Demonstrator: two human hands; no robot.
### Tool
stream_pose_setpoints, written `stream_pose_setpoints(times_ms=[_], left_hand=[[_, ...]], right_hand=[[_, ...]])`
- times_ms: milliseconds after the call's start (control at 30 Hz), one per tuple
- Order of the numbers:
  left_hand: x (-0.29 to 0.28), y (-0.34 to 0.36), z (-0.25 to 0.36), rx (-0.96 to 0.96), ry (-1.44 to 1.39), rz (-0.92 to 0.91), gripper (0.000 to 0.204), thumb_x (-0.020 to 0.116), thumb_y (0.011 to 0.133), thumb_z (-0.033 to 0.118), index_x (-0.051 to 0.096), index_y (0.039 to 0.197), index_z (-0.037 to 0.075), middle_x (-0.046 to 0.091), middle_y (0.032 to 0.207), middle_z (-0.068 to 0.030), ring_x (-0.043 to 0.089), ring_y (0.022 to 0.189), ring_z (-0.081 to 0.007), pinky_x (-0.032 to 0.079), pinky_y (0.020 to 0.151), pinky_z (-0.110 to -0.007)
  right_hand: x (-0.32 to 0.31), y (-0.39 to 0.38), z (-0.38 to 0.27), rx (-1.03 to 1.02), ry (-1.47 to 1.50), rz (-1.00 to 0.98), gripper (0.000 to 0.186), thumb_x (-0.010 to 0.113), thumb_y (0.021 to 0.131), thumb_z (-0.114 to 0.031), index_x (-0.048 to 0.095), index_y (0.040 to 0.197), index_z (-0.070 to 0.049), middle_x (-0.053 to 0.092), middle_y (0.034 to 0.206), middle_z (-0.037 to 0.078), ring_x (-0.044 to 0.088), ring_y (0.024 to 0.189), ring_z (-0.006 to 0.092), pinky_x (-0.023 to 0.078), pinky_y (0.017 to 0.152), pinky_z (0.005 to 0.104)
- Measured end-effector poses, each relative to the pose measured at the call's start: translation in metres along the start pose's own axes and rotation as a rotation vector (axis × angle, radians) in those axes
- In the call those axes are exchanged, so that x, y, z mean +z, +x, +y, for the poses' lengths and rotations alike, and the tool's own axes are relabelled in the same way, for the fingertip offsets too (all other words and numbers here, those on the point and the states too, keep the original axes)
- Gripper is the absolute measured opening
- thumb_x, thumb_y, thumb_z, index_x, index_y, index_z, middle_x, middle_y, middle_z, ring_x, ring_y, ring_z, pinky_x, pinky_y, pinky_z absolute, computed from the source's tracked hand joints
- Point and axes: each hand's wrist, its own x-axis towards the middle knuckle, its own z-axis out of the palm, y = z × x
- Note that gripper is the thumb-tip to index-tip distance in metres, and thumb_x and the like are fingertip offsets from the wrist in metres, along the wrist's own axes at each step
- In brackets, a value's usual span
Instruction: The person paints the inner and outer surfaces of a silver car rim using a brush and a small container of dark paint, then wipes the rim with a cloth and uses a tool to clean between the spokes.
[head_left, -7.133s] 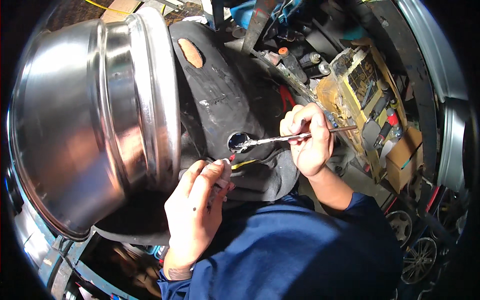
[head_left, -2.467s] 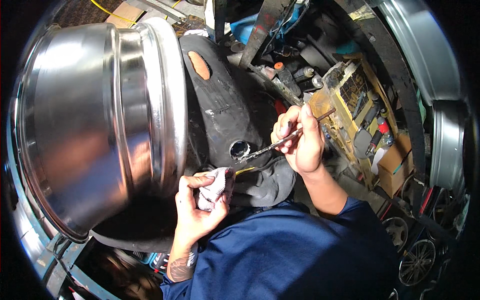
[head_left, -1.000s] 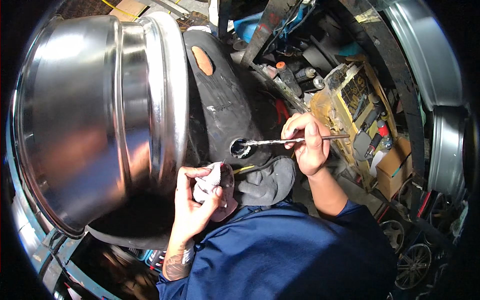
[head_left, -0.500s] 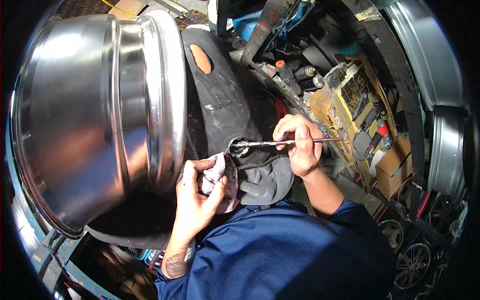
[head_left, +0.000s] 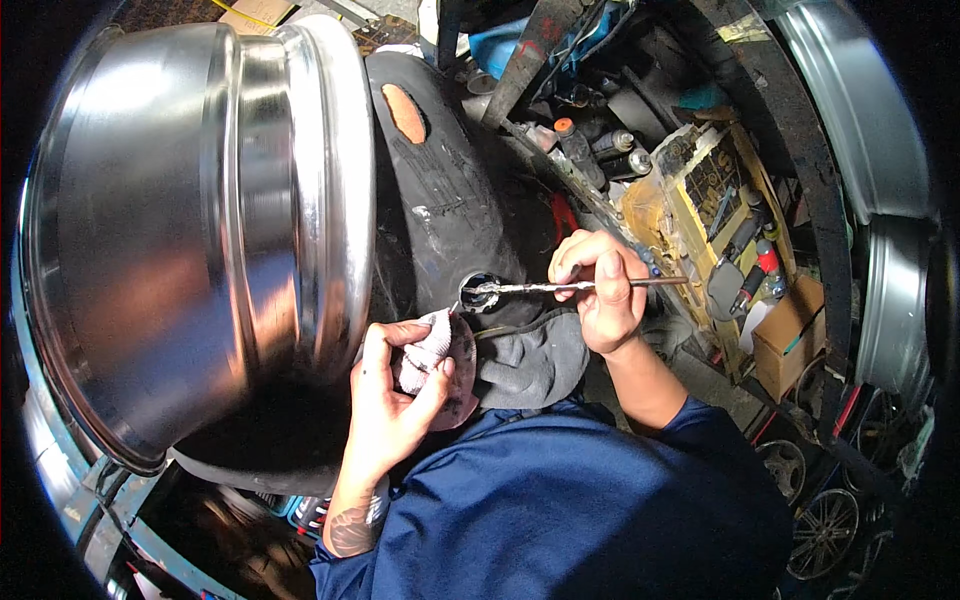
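My right hand (head_left: 603,295) grips a thin metal rod (head_left: 655,281) smeared with grey paste, held nearly level, its left end in a small round opening (head_left: 478,292) ringed with paste in a scuffed black padded cover (head_left: 440,200). My left hand (head_left: 390,400) pinches a crumpled pinkish-white cloth (head_left: 435,345) just below that opening; what, if anything, is inside the cloth is hidden. A large polished metal wheel rim (head_left: 150,230) lies on its side left of the cover. Grey fabric (head_left: 530,365) is bunched beneath the opening, between my hands.
At right are a taped tray of tools (head_left: 710,190), a cardboard box (head_left: 785,335), canisters (head_left: 585,150) and more silver rims (head_left: 890,300). Dark metal frame bars (head_left: 520,60) cross the top; spoked wheels (head_left: 820,535) stand lower right. A blue frame (head_left: 140,520) edges the lower left.
Since 2.5 s ago, the rod has swung from slanted to nearly level, its tip moving into the round opening. My left hand and cloth have moved slightly up, closer to the opening.
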Motion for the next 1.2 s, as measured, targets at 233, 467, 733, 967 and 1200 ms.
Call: stream_pose_setpoints(times_ms=[233,467,733,967,1200], left_hand=[[-0.001,-0.002,-0.004,-0.009,-0.003,0.009,0.035,0.071,0.079,0.008,0.051,0.105,-0.002,0.062,0.101,-0.0161,0.06,0.097,-0.0218,0.047,0.087,-0.033],[0.0,-0.002,-0.006,-0.042,-0.05,-0.003,0.034,0.07,0.079,0.006,0.05,0.106,-0.002,0.061,0.102,-0.0154,0.06,0.098,-0.0206,0.046,0.088,-0.033],[-0.001,-0.005,-0.006,-0.028,-0.048,0.009,0.034,0.07,0.079,0.006,0.05,0.105,-0.001,0.061,0.102,-0.0155,0.06,0.098,-0.0207,0.046,0.088,-0.033],[-0.002,-0.006,-0.01,0.036,-0.076,0.051,0.035,0.071,0.079,0.006,0.049,0.105,0.0,0.061,0.103,-0.0157,0.06,0.098,-0.0205,0.047,0.087,-0.033],[-0.002,-0.011,-0.014,-0.01,-0.326,0.129,0.037,0.071,0.08,0.006,0.047,0.107,0.002,0.057,0.112,-0.014,0.055,0.103,-0.0181,0.043,0.094,-0.034]], right_hand=[[-0.002,0.0,0.006,-0.018,-0.022,-0.005,0.047,0.036,0.1,-0.038,0.051,0.079,0.002,0.05,0.068,0.012,0.042,0.054,0.0119,0.037,0.049,0.0245],[0.003,0.001,0.002,0.014,0.023,0.071,0.045,0.039,0.099,-0.035,0.054,0.076,0.001,0.054,0.069,0.007,0.049,0.054,0.0103,0.04,0.051,0.0236],[0.001,-0.004,0.0,0.01,-0.005,0.065,0.045,0.038,0.099,-0.033,0.054,0.075,0.002,0.055,0.068,0.008,0.05,0.053,0.0107,0.041,0.05,0.0234],[0.003,0.001,-0.002,0.009,-0.054,0.062,0.046,0.037,0.1,-0.035,0.054,0.076,0.001,0.055,0.067,0.007,0.05,0.052,0.0107,0.04,0.05,0.0243],[0.006,0.004,-0.011,0.0,0.246,0.046,0.041,0.038,0.1,-0.034,0.05,0.08,0.0,0.051,0.071,0.01,0.045,0.055,0.0115,0.039,0.052,0.0244]])
